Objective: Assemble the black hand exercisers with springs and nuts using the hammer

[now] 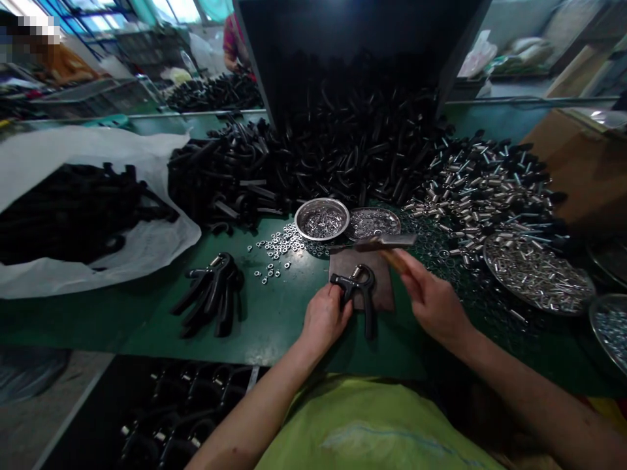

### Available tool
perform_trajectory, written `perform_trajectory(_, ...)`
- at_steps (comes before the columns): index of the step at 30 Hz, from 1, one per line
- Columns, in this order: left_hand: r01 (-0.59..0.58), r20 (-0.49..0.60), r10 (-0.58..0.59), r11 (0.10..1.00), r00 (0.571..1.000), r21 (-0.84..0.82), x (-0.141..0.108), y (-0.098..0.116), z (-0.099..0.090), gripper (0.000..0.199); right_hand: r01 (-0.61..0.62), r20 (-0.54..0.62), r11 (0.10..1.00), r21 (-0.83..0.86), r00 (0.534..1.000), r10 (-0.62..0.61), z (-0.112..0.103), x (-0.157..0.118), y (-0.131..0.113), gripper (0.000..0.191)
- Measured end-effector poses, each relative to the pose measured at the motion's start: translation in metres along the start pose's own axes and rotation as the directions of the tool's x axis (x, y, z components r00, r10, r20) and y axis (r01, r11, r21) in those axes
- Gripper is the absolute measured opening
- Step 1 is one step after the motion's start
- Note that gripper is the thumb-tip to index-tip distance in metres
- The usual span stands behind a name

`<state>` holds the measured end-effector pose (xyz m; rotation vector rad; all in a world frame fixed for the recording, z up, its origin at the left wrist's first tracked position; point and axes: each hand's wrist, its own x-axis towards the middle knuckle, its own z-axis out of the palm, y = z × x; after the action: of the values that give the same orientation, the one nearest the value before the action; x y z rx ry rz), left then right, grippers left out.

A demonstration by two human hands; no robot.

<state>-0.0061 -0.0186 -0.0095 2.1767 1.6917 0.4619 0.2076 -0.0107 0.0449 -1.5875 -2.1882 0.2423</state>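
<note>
Dozens of black plastic grip handles (73, 215) lie heaped on a white plastic sheet (49, 277) at the far left, and a loose bunch of assembled black grippers (213, 294) sits on the green workbench (264, 326) to its right. Beyond them rises a great heap of black handles (343, 143), spilling from a dark chute (357, 39), with a co-worker (235, 42) in the distance behind it. Small steel nuts (277, 245) are scattered near a steel bowl (322, 219). The left hand (324, 320) is closed firmly around the lower part of a black hand gripper (353, 287), pinning its metal-fitted head against a dark steel plate (385, 294), with the long handle (369, 320) pointing toward the person. That is sound practice for hammer work: the piece sits flat on a solid block, and the fingers stay behind the spot being struck. The right hand (434, 307) is wrapped around the wooden handle of a steel-headed hammer (386, 241), holding it low, with the head just above the plate's far edge. A short, square stroke would suit this close setup. Further right, a mass of springs and black parts (482, 196) spreads across the bench, beside a round tray of steel springs (539, 274).
</note>
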Motion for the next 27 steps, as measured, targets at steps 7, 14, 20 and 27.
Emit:
perform_trajectory(7, 0.05, 0.046, -0.051, 0.998, 0.998, 0.029, 0.009, -0.003, -0.014, 0.012, -0.056, 0.079, 0.965, -0.255, 0.994, 0.079, 0.02, -0.002, 0.038, 0.045)
perform_trajectory(14, 0.41, -0.367, -0.327, 0.895, 0.871, 0.176, -0.018, -0.09, -0.118, 0.024, -0.045, -0.107, 0.881, -0.471, 0.994, -0.006, 0.021, -0.054, 0.101, 0.046)
perform_trajectory(20, 0.663, -0.299, -0.592, 0.649, 0.748, 0.373, -0.064, -0.172, -0.174, 0.036, 0.026, -0.07, 0.851, -0.524, 0.995, -0.073, 0.029, -0.079, 0.124, 0.042)
perform_trajectory(27, 0.47, -0.361, -0.333, 0.776, 0.871, 0.419, -0.001, -0.134, -0.165, 0.04, 0.043, -0.108, 0.929, -0.367, 0.99, -0.088, 0.025, -0.055, 0.119, 0.038)
